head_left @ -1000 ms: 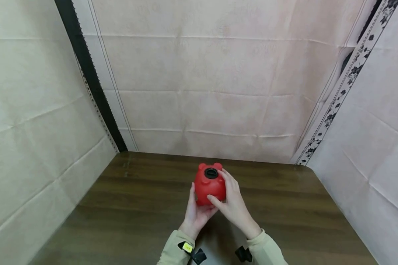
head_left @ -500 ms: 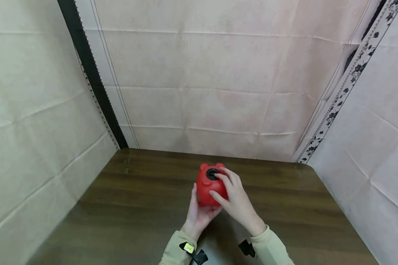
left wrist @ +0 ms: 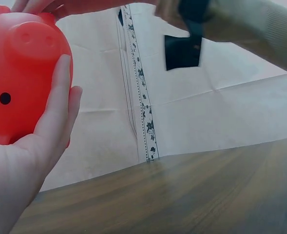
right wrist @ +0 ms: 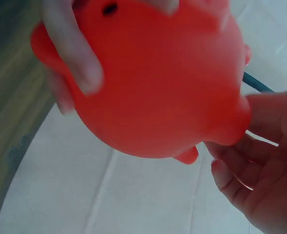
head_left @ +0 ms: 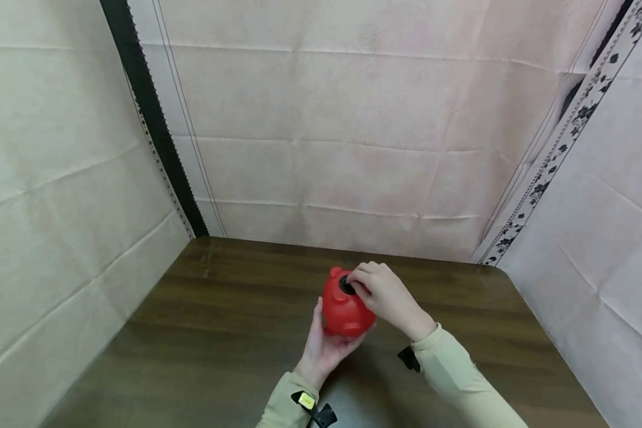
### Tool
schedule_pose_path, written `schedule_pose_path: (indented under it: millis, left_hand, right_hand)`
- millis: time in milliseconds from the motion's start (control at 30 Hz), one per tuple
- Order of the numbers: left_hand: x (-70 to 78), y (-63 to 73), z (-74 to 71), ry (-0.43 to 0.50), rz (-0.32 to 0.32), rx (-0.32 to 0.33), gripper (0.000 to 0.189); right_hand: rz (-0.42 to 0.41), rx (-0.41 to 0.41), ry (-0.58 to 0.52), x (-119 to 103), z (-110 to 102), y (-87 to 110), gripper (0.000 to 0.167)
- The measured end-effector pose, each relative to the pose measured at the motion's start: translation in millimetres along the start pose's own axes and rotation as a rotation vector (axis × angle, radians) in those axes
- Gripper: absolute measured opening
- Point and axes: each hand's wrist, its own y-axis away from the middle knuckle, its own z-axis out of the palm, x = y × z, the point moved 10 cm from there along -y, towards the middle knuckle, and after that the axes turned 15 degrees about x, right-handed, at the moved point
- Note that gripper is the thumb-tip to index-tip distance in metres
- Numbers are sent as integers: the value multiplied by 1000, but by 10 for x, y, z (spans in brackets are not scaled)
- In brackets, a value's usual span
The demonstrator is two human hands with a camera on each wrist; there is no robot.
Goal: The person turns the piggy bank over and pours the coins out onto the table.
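- Since half a second ago, the right hand has bunched up over the black plug: its thumb is off the red piggy bank's side, the wrist sits higher, and the bank has turned slightly.
- That change, as I judge it, puts the work squarely on the plug, with one hand steadying and the other working.
- Right hand: fingers curled, apparently pinching the plug; they partly cover it, so how firm the pinch is I cannot tell. In its wrist view the near fingers are blurred.
- Left hand: cupped round the bank from below, thumb up one side and fingers along the other, gripping it.
- Piggy bank: held up off the surface, between both hands, near the far edge in the head view. Its plug looks still seated. The left wrist view shows the snout and one black eye.
- Further out: pale green sleeves, a yellow tag at the left wrist, and black straps.
- Beyond the surface: pale cloth walls, one edged with a floral border.
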Motion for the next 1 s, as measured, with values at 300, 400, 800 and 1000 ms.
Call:
schedule_pose_path:
  millis: [300, 400, 800, 1000]
  left_hand:
    - [-17, 9, -88, -62, -29, 15, 84]
    - [-26, 25, -112, -94, -40, 16, 86]
    - [-110, 125, -179, -149, -117, -24, 80]
    - [-68, 100, -172, -194, -112, -40, 81]
  right_hand:
    - [-37, -113, -26, 12, 125, -75, 10]
    - [-56, -112, -42, -10, 128, -65, 11]
    - [-98, -218, -249, -121, 175, 42, 13]
    - [-53, -244, -297, -89, 183, 43, 11]
